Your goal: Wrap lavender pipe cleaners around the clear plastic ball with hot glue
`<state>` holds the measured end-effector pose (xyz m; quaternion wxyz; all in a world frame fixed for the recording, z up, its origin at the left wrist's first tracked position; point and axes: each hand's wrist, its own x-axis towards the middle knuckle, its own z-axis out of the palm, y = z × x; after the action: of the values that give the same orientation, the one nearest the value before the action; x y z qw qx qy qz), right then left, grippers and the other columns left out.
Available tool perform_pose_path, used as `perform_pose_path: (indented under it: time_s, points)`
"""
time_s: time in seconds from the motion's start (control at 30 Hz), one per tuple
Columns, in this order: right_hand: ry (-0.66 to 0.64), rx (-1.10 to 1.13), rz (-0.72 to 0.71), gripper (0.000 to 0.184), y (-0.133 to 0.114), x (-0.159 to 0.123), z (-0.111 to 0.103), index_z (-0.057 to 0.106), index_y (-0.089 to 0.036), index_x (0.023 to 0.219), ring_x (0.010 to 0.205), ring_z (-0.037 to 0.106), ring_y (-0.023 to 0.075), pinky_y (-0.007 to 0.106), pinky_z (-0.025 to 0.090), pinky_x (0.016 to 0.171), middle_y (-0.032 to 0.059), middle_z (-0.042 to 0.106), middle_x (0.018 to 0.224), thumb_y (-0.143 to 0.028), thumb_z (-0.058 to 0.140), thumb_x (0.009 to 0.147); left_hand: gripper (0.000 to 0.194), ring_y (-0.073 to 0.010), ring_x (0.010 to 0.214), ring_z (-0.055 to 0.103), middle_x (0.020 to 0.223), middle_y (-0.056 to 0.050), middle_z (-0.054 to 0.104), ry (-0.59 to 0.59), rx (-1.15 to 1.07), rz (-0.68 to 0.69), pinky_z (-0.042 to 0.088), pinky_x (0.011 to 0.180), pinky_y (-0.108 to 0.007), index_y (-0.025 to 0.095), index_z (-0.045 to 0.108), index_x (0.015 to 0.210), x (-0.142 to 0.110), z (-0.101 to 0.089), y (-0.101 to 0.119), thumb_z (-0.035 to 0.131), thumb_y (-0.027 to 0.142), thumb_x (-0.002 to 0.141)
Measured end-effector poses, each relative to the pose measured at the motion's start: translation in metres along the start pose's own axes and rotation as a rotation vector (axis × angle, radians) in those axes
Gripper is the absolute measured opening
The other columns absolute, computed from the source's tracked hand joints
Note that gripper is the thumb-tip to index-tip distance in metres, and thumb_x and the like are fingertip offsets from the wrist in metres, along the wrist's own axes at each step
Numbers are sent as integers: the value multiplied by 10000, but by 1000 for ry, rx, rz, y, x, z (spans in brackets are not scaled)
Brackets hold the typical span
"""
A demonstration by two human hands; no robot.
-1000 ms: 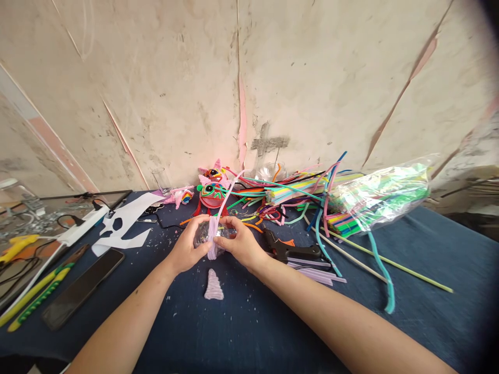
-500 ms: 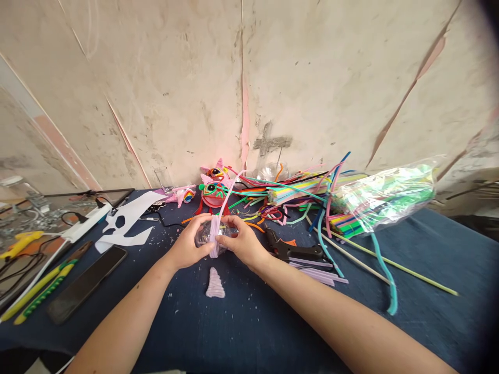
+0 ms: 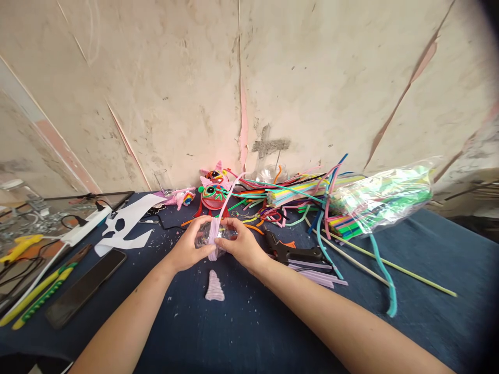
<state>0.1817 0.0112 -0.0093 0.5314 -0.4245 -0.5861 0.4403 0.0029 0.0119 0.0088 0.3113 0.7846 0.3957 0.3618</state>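
Between my two hands sits a clear plastic ball [image 3: 201, 240] with lilac pipe cleaners [image 3: 213, 234] wrapped around its middle in a band. A loose pipe cleaner end rises from the band and curves up to the right. My left hand [image 3: 192, 243] grips the ball's left side, fingers over the top and thumb near the band. On the other side my right hand [image 3: 242, 243] holds the ball, its thumb pressed at the band. Just below, a lilac pipe-cleaner cone [image 3: 214, 286] lies flat on the dark blue cloth [image 3: 249, 332].
A black glue gun [image 3: 294, 252] rests right of my hands, by lilac pipe cleaners [image 3: 315, 276]. Behind are decorated lion-like heads [image 3: 213, 197] and a bagged pipe-cleaner bundle [image 3: 384, 200]. On the left lie a phone [image 3: 88, 285], pliers [image 3: 47, 291], cut white paper [image 3: 130, 223] and a power strip [image 3: 88, 224].
The view has shifted very slightly. Both hands keep the same hold on the ball, and the right thumb stays at the lilac band.
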Motion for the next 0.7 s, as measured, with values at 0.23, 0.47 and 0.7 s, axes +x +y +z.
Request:
perform_pose_path:
  time_s: [0.23, 0.47, 0.7]
  points:
    - [-38, 50, 28, 294, -5, -1, -3, 635, -201, 925, 957, 580, 215, 350, 450, 839, 37, 652, 982, -286, 699, 651, 549, -294, 1261, 455, 1310, -112, 447, 19, -72, -48, 401, 1038, -489, 237, 455, 1218, 0, 1, 0, 703, 264, 729]
    - [45, 150, 22, 282, -13, 1, -5, 641, -178, 892, 849, 587, 195, 335, 453, 801, 48, 668, 912, -366, 680, 685, 567, -294, 1262, 444, 1293, -102, 451, 75, 58, 48, 370, 1069, -484, 240, 494, 1190, -4, 9, 8, 705, 157, 671]
    - [-96, 394, 152, 306, -18, 12, -17, 593, -188, 610, 522, 425, 90, 259, 365, 568, -59, 527, 544, -413, 792, 549, 591, -311, 1285, 426, 1313, -110, 442, 41, 96, 82, 339, 1100, -508, 254, 488, 1207, -5, 9, 7, 710, 154, 668]
